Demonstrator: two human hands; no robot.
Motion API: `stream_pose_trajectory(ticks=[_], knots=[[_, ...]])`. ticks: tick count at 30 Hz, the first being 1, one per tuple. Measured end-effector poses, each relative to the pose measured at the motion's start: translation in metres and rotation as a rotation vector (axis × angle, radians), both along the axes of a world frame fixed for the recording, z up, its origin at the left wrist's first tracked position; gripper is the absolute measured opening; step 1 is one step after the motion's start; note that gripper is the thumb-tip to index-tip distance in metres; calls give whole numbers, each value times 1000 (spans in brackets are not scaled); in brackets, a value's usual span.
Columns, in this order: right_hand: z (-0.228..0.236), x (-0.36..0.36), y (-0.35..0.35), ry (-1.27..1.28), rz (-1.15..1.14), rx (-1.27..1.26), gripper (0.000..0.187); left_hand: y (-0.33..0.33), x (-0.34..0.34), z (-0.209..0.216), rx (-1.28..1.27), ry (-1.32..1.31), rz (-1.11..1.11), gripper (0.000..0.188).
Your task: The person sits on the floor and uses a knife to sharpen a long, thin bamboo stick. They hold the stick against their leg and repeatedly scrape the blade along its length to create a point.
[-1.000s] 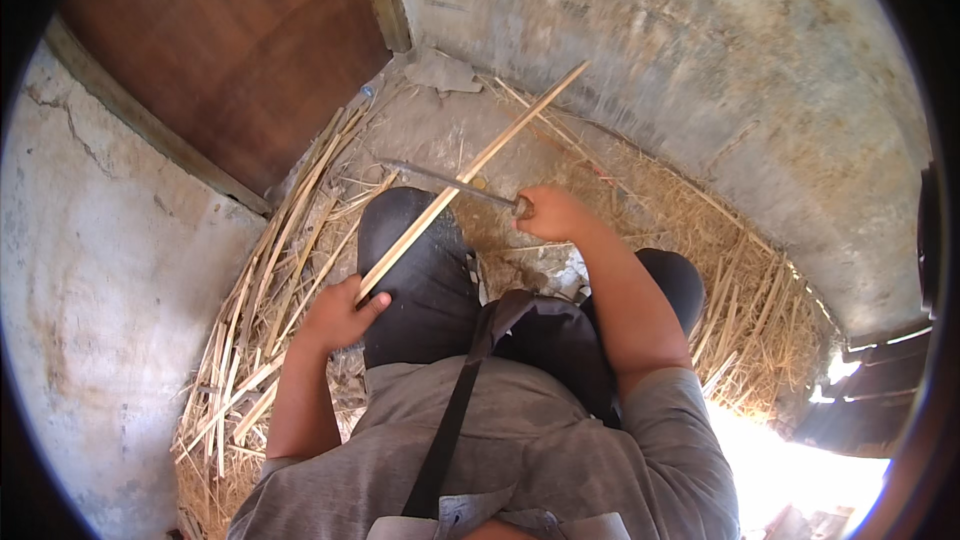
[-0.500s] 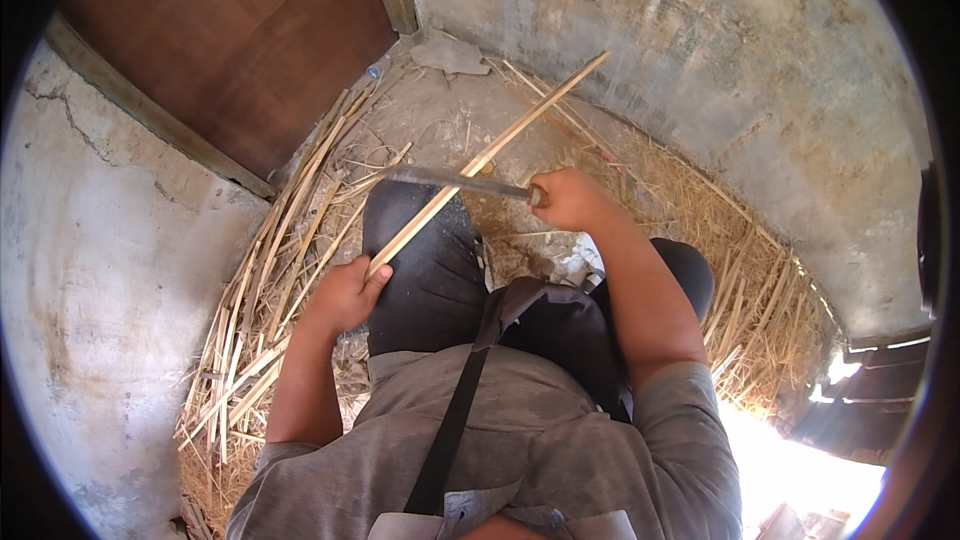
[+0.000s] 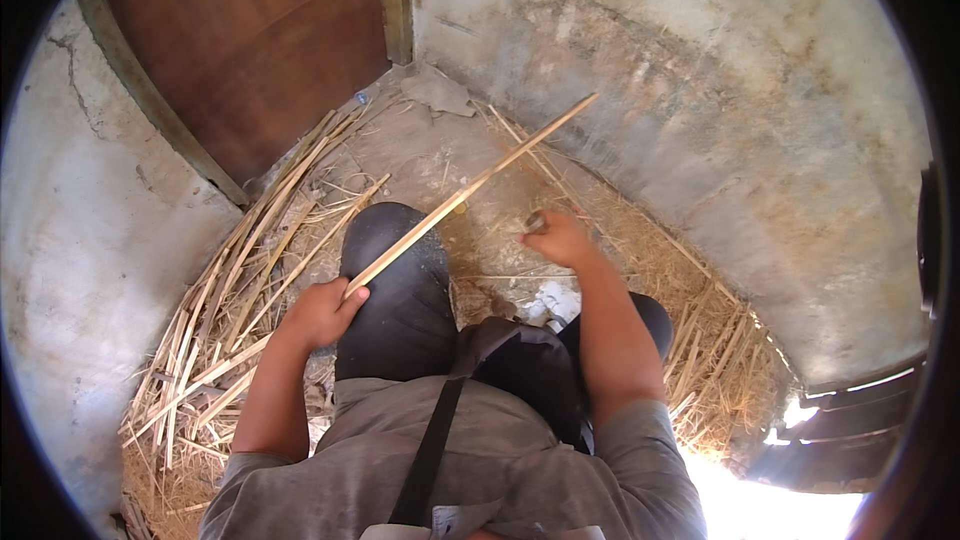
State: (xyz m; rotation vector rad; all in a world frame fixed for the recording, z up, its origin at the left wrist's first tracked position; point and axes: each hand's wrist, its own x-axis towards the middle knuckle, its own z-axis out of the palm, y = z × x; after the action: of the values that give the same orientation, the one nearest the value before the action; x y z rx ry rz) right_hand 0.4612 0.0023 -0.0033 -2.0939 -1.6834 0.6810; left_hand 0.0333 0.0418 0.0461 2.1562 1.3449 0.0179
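My left hand (image 3: 322, 312) is closed round the lower end of a long, pale bamboo strip (image 3: 430, 226). The strip slants up and away to the right, passing over my left knee (image 3: 400, 315). Apart from it, to the right, my right fist (image 3: 564, 240) grips a knife by its handle (image 3: 537, 224). Only the handle's end shows plainly; the blade cannot be made out at this angle.
Many split strips (image 3: 215, 320) lie heaped on the ground at my left. Shavings and more strips (image 3: 715, 340) cover the ground at my right, along a stained wall (image 3: 700, 120). A brown door panel (image 3: 240, 50) stands at the far left.
The knife blade lay across the bamboo strip before; my right hand has since come off it, down and a little nearer. The strip's far end sits lower in view. My left hand keeps its hold.
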Motion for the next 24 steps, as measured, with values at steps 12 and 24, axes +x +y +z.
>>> stream_pose_trajectory(ticks=[12, 24], knots=[[-31, 9, 13, 255, -71, -121, 64, 4, -4, -6, -1, -32, -19, 58], [-15, -22, 16, -46, 414, -12, 62, 10, -5, -11, -76, -129, -6, 59]])
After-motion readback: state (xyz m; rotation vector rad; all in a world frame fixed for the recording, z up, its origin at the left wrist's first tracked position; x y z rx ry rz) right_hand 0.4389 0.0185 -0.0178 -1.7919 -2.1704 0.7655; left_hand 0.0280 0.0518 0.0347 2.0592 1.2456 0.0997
